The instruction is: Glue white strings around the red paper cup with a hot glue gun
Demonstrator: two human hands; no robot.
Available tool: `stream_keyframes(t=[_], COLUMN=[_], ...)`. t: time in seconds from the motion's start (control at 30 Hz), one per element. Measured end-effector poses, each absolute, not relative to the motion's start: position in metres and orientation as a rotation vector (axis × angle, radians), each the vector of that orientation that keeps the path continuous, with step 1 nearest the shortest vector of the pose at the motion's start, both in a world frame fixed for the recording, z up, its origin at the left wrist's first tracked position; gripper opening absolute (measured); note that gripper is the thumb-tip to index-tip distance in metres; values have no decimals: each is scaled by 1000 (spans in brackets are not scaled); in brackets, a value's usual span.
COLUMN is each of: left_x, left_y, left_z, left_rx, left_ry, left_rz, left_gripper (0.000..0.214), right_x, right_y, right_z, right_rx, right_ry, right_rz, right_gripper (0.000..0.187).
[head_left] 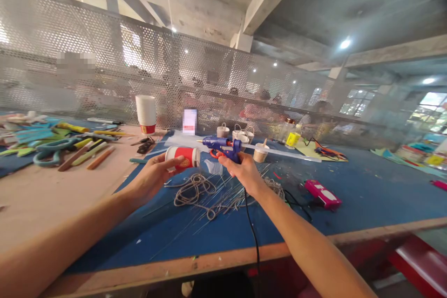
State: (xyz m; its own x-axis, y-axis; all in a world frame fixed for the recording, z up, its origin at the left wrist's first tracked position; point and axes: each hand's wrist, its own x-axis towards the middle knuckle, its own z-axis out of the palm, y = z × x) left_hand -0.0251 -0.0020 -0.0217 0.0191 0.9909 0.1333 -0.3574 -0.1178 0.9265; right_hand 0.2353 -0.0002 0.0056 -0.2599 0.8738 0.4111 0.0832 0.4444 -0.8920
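My left hand (161, 171) is closed round a red and white paper cup (188, 157), which lies on its side in the grip. In my right hand (246, 173) is a blue glue gun (220, 143), its nozzle pointing left above the cup. A long clear glue stick (293, 152) sticks out of the gun's back end, and a black cord (248, 223) hangs down from its handle. Beneath both hands, a coil of grey cord (195, 190) and several thin wires (223, 202) lie on the blue mat (139, 237).
Stacked paper cups (145, 114) stand at the back left, near scissors (52, 149) and wooden-handled tools (101, 157). Small handled buckets (244, 135) and a yellow-labelled bottle (294, 137) stand behind. A magenta box (323, 194) lies right. A perforated metal screen (216, 74) closes off the back.
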Motion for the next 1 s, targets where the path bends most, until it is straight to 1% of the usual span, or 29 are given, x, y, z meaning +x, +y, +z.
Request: stream_keyframes(t=[0.13,0.27,0.5,0.7,0.87,1.0], left_x=[-23,-20,-25,-25,-24,-23], left_y=[-5,-9,-4,-5,-6,-7], left_z=[-16,-11,-16,-15,-14,-13], left_rx=[1063,1062,1096,1077,1124,1120], left_ry=[871,882,863,848,884,902], left_rz=[1440,1474,1499,1503,1502,1500], left_gripper=[22,27,26,35,28,27], right_x=[233,231,231,231,231,231], right_y=[-8,-10,-7,-6,-4,-3], right_z=[3,-3,-8,-9,-10,-10], right_rx=[-873,-900,-1012,-1030,-1068,-1084], right_ry=[-1813,-1902,-2037,-2069,-2079,-2090], right_rz=[818,552,208,143,120,106], right_gripper=[34,30,39,38,34,34])
